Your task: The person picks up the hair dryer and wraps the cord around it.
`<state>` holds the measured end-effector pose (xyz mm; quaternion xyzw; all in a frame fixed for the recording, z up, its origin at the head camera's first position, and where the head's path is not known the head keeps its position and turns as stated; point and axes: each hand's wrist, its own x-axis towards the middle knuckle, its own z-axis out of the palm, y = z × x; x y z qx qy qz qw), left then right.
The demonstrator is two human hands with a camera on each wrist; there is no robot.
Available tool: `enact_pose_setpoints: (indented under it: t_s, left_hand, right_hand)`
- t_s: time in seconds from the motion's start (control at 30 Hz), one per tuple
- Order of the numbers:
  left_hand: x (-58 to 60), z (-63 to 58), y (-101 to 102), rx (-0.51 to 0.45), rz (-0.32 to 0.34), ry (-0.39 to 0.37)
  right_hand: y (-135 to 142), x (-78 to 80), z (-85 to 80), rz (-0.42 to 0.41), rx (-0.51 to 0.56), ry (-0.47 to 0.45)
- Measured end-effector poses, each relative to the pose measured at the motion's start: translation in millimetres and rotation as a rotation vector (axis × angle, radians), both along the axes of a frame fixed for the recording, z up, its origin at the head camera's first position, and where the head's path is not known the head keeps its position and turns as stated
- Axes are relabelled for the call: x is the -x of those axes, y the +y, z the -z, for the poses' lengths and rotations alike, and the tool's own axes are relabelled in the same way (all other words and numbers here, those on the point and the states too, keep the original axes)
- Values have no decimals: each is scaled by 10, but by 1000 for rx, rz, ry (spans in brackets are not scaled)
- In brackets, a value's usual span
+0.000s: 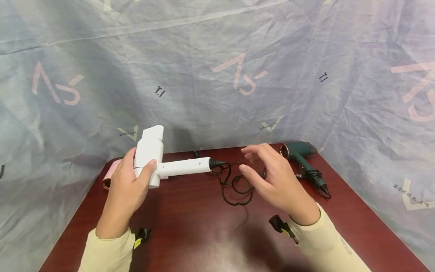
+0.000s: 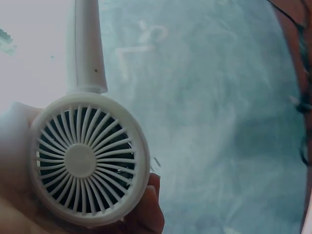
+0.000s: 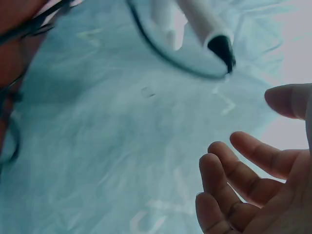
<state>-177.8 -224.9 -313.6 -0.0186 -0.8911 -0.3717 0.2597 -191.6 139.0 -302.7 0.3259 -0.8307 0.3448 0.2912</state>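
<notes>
My left hand (image 1: pixel 127 185) grips a white hair dryer (image 1: pixel 148 155) round its barrel, thumb across the near side. The dryer's handle (image 1: pixel 185 167) points right, and a black cord (image 1: pixel 234 185) runs from its end in loose loops. In the left wrist view the round slatted grille (image 2: pixel 80 161) faces the camera, with a fingertip showing at its lower right edge. My right hand (image 1: pixel 275 177) holds nothing; its fingers are spread and loosely bent, apart from the handle's end. The right wrist view shows the same fingers (image 3: pixel 243 180) below the cord's black sleeve (image 3: pixel 222 48).
A dark green hair dryer (image 1: pixel 300 156) with its cord wound round the handle lies at the table's back right. Partly hidden behind my left hand is a pink one (image 1: pixel 112 172). The reddish-brown table (image 1: pixel 190 219) meets a grey printed cloth (image 1: pixel 204 75) behind and at both sides.
</notes>
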Motion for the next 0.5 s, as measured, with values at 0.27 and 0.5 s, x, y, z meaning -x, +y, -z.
enact_pose_setpoints:
  t_s: [0.27, 0.5]
  left_hand:
    - [-38, -163, 218, -78, 21, 49]
    - [-53, -236, 336, -99, 14, 102]
  right_hand:
    - [-168, -131, -180, -86, 94, 37]
    - [-202, -159, -208, -137, 103, 70]
